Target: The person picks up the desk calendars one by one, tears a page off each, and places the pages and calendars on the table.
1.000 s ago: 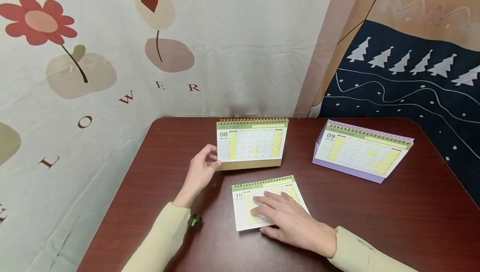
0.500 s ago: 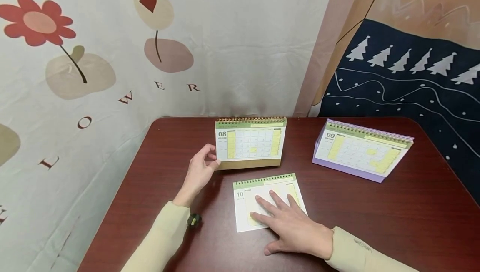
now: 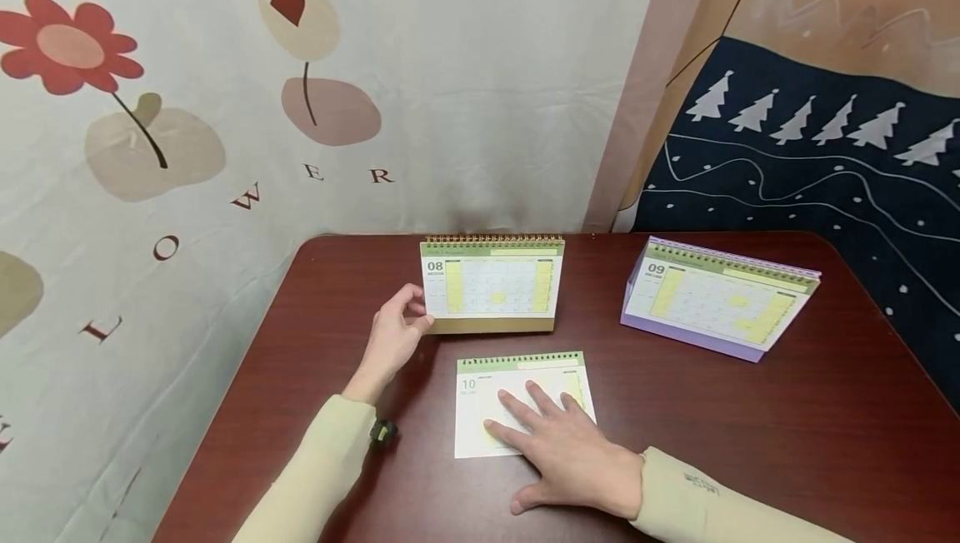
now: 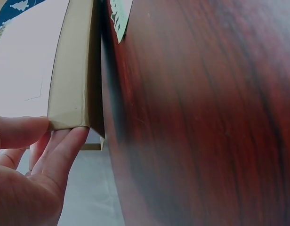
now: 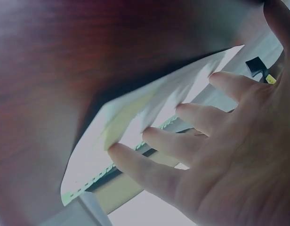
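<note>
A brown desk calendar point(image 3: 491, 285) showing 08 stands upright at the back middle of the dark red table point(image 3: 750, 426). My left hand point(image 3: 395, 333) grips its left end, thumb and fingers round the cardboard base point(image 4: 72, 89). In front of it a loose calendar sheet point(image 3: 495, 393) marked 10 lies flat. My right hand point(image 3: 558, 443) rests on that sheet with straight, spread fingers point(image 5: 182, 115) pressing on the paper point(image 5: 145, 113).
A purple desk calendar point(image 3: 716, 300) showing 09 stands at the back right. Printed cloth point(image 3: 187, 110) hangs behind and left of the table; a dark tree-pattern cloth point(image 3: 810, 160) hangs at the right. A small black device point(image 3: 383, 432) sits at my left wrist.
The right hand has slid the loose sheet slightly left and toward me. The left hand keeps its hold on the brown calendar, which has shifted slightly left.
</note>
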Motion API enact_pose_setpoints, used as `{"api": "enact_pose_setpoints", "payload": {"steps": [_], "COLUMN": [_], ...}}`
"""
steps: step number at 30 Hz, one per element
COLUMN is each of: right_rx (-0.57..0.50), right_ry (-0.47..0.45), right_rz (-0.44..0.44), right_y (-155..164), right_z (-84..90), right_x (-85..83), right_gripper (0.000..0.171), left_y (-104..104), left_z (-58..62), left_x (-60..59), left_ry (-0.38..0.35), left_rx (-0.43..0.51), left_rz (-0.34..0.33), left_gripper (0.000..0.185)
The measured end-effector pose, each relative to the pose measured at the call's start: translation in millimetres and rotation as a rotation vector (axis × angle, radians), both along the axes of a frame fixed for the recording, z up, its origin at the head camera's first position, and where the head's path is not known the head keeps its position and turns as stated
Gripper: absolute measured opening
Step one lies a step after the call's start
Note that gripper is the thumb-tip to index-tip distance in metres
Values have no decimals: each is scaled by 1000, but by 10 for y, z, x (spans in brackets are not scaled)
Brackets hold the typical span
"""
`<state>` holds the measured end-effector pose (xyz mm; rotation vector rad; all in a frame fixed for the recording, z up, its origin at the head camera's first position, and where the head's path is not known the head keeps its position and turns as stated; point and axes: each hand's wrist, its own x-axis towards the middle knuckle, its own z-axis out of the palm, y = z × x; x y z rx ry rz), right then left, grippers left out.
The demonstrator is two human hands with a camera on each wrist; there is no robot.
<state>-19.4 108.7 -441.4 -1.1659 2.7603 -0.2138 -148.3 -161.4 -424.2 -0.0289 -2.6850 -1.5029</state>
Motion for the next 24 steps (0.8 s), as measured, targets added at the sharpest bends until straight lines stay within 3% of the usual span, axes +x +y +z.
{"api": "enact_pose_setpoints", "payload": {"steps": [10,14,24], "right_rx": [-9,-66,-291], "right_ry": [-76,-67,203], "right_rz": [-37,-78,-256], "right_y": [72,206,785], "right_z": [112,201,464], "right_x": [-42,-93,-197], "right_gripper": [91,87,82], "left_y": [-122,-190,-364], "left_z": [-71,-85,-93], "left_x": [-66,-61,-66], "left_ry": [-18,-14,-57], "left_rx": [-22,-29,-93], "left_rz": [12,22,-7], "left_gripper": [26,23,18]}}
